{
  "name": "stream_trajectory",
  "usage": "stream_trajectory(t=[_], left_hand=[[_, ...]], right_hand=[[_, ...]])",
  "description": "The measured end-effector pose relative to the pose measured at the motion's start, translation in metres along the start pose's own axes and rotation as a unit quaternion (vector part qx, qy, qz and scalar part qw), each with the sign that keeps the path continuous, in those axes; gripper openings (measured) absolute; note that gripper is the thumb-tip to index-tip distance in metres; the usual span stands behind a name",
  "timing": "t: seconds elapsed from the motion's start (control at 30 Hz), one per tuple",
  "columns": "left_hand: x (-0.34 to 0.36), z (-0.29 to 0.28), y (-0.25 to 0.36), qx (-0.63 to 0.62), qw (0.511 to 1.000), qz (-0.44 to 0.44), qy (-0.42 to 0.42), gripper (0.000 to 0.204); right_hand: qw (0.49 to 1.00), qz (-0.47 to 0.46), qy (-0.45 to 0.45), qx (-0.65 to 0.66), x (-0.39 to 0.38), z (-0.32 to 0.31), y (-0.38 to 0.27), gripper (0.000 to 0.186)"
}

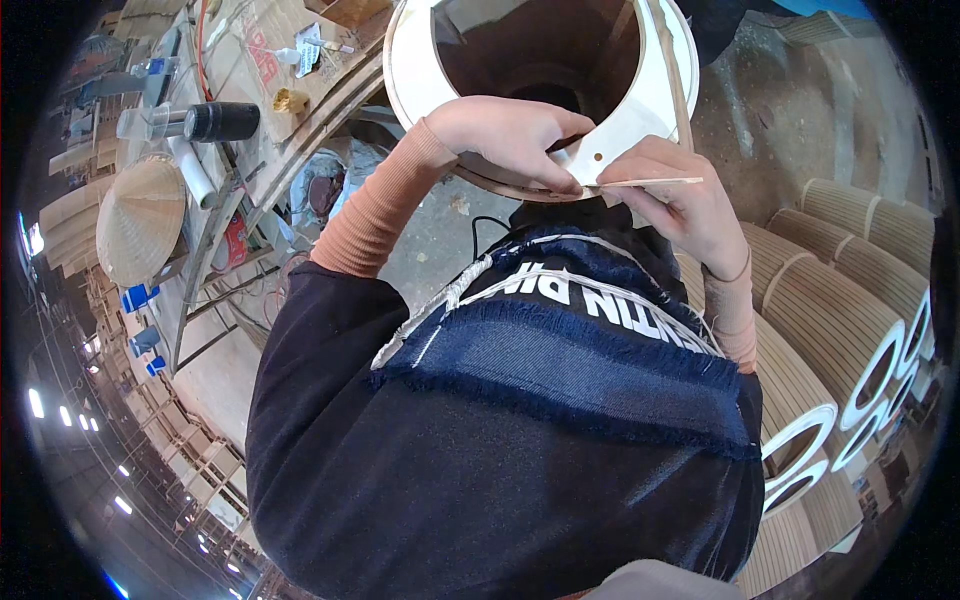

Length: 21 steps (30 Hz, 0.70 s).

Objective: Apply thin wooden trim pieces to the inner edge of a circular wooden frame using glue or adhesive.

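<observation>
A hollow drum with a flat white ring (415, 70) on top stands before me, its dark inside showing through the wide opening. My left hand (505, 140) lies over the near left part of the ring, its fingers by the opening and its thumb pressed at the near outer edge. Between the fingers of my right hand (685, 200) is a thin wooden stick (655, 182). The stick's left end meets the ring's near edge, close to my left thumb. A small hole (598, 157) shows in the ring between my hands. Along the ring's right side runs a narrow wooden strip (675, 75).
At left, a worktable (290, 150) carries a black cylindrical container (222, 121), a small white bottle (287, 56) and a yellowish lump (290, 100). A conical straw hat (142, 220) hangs beside it. Several slatted drums (830, 290) with white rings lie at right.
</observation>
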<state>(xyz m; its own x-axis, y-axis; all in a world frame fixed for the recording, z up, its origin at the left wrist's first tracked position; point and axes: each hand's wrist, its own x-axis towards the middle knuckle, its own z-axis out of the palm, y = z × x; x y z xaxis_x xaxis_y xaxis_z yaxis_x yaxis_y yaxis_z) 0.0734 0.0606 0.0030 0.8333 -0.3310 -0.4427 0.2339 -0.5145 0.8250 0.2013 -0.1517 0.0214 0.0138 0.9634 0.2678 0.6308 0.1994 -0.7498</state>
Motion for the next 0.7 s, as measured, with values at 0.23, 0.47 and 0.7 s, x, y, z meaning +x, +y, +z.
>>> stream_trajectory(t=[0.23, 0.47, 0.7], left_hand=[[0.0026, -0.0008, -0.0022, -0.009, 1.000, -0.022, -0.004, 0.071], [0.0018, -0.0013, 0.0009, -0.011, 0.999, -0.037, -0.002, 0.071], [0.0024, 0.0003, -0.0010, 0.007, 1.000, -0.003, -0.006, 0.072]], right_hand=[[1.000, -0.001, -0.003, 0.003, -0.0012, 0.0021, 0.0004, 0.014], [1.000, -0.004, -0.003, -0.017, -0.0009, 0.0011, -0.0025, 0.014], [1.000, 0.005, -0.004, 0.004, -0.0013, -0.0001, 0.0012, 0.013]])
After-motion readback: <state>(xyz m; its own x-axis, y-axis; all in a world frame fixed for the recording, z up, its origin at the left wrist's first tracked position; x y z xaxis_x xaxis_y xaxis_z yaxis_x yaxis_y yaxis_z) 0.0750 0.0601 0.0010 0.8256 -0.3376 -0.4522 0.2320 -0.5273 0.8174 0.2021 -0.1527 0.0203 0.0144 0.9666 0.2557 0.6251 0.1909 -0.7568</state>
